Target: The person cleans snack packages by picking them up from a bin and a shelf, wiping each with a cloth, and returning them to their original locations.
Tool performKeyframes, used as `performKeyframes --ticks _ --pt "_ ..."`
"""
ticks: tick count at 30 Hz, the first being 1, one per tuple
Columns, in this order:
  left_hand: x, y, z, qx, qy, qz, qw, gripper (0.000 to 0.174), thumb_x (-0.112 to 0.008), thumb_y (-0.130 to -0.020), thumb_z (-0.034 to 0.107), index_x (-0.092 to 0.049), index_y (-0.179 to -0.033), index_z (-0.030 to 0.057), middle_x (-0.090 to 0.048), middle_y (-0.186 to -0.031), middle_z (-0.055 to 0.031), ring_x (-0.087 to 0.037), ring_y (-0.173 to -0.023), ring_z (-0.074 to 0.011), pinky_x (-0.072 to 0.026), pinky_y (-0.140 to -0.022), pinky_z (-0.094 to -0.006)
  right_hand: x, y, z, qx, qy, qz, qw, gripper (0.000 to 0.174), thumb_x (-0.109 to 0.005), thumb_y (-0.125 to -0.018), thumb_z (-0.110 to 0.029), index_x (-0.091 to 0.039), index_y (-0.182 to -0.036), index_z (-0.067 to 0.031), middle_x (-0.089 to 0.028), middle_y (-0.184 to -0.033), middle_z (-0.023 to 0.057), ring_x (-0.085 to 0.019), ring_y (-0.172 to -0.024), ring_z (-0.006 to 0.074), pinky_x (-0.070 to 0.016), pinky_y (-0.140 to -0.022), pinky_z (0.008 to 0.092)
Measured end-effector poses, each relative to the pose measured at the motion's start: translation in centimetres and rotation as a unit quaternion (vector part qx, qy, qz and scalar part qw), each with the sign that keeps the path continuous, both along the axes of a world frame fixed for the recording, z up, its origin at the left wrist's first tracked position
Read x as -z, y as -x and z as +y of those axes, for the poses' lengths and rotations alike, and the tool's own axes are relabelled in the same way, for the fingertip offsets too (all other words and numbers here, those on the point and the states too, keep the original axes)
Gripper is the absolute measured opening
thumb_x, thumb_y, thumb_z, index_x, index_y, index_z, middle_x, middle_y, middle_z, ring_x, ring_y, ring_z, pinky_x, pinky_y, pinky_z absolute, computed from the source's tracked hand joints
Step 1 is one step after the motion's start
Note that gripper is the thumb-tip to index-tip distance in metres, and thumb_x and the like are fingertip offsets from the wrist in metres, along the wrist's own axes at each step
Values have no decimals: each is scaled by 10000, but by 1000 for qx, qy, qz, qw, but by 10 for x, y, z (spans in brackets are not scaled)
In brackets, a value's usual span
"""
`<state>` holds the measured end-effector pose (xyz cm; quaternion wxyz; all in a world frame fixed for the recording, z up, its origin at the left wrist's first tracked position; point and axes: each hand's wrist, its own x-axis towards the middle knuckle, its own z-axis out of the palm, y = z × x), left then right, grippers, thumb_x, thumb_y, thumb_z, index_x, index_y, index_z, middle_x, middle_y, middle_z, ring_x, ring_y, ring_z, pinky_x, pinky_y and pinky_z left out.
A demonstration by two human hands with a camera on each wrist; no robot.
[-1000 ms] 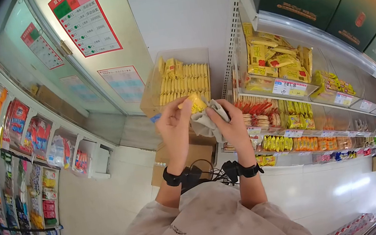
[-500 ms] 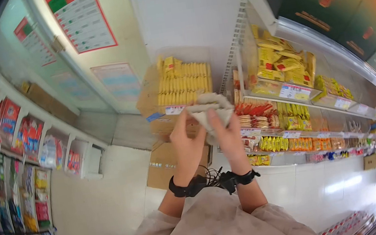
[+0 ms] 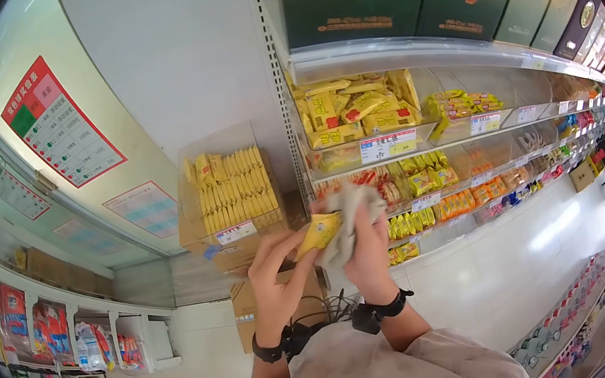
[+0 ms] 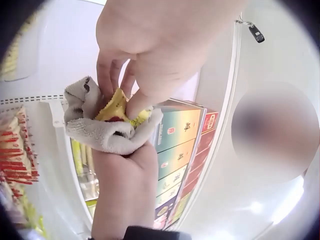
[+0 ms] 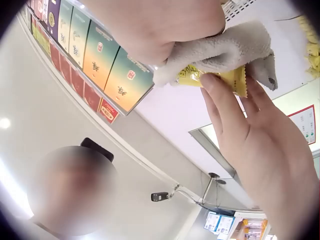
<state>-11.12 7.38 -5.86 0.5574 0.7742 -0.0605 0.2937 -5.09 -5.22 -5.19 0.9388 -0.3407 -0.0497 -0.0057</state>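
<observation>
Left hand (image 3: 275, 274) pinches packet (image 3: 318, 235), right hand (image 3: 368, 259) grips cloth (image 3: 353, 198).

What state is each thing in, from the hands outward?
Left hand: pinching packet
Right hand: gripping cloth
Packet: partly covered by cloth
Cloth: bunched, against packet
Bin: holding rows of packets
Tall boxes: upright, side by side

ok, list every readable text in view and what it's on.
"双色球": title of the red-bordered poster
"奖金": same poster, red cell
Rest of poster: too small
Boxes: stylised characters, can't read surely
Held packet: printed, not legible
Price tags, pale notice, floor carton, shirt: text too small
</observation>
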Motion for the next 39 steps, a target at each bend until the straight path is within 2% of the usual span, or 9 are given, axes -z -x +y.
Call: performKeyframes --ticks 5,6,11,16,21,25,29,30,39 --pt "-1 -15 -29 -13 13 -22 1000 336 -776 -786 -57 -708 -1114 -29 -681 -1028 -118 -665 -902 -218 -518 -801 -301 29 -2 -32 44 10 33 998 242 -502 -1068 -188 -564 -1223 -13 -674 -1084 73 -649 -965 155 -544 -812 305" --pt "-4 -19 -40 -19 16 -33 999 337 -769 -786 -65 -707 -1115 -33 -682 -1025 -119 -668 -910 -223 -518 -805 -302 9 3 -33 9 174 -27 984 251 -543 -1049 -175 -579 -1219 6 -667 -1091 60 -619 -962 113 -520 -813 277" --pt "2 -30 -55 -82 -31 -71 994 321 -720 -785 -106 -694 -1102 -60 -677 -1057 -137 -653 -942 -238 -514 -813 -306 30 -7 -45 -74 238 -139 959 272 -630 -999 -143 -616 -1211 28 -668 -1042 31 -605 -919 89 -514 -769 266" --pt "3 -39 -64 75 128 -22 989 365 -682 -782 -149 -655 -1135 -60 -627 -1109 -111 -612 -1017 -194 -481 -898 -297 22 -30 -92 -68 366 -224 900 228 -678 -955 -157 -668 -1074 38 -702 -838 85 -639 -706 117 -513 -656 290" --pt "2 -52 -75 68 69 -72 993 358 -684 -832 -126 -629 -1177 -51 -619 -1140 -110 -601 -1070 -176 -485 -910 -296 19 -37 -122 -44 450 -267 851 244 -715 -920 -174 -684 -1051 29 -696 -803 137 -664 -668 192 -509 -634 338" --pt "-9 -78 -84 -10 116 -84 990 322 -629 -948 -42 -566 -1264 -40 -607 -1182 -90 -612 -1058 -148 -514 -885 -283 10 -42 -135 -115 256 -21 959 250 -625 -1001 -186 -660 -1171 -7 -677 -837 35 -576 -619 70 -454 -504 244" --pt "-22 -111 -89 -29 77 -78 994 262 -631 -960 -22 -606 -1221 -39 -611 -1154 -76 -619 -1028 -145 -518 -863 -268 23 -47 -150 -70 185 41 979 281 -594 -1025 -245 -596 -1191 -18 -653 -831 55 -552 -531 105 -448 -460 254" --pt "-27 -120 -87 -66 -52 -118 989 220 -638 -960 -7 -661 -1179 -17 -615 -1144 -83 -619 -1001 -150 -518 -843 -266 27 -46 -155 -82 168 58 981 342 -608 -1003 -230 -533 -1258 -13 -645 -875 89 -578 -577 141 -468 -486 282" --pt "-52 -185 -121 -1 -185 -72 980 351 -712 -904 77 -663 -1246 16 -621 -1168 -124 -614 -1031 -251 -511 -883 -336 19 -45 -178 -93 131 -56 985 492 -597 -959 -115 -388 -1392 -12 -608 -1104 132 -632 -858 205 -518 -775 331"
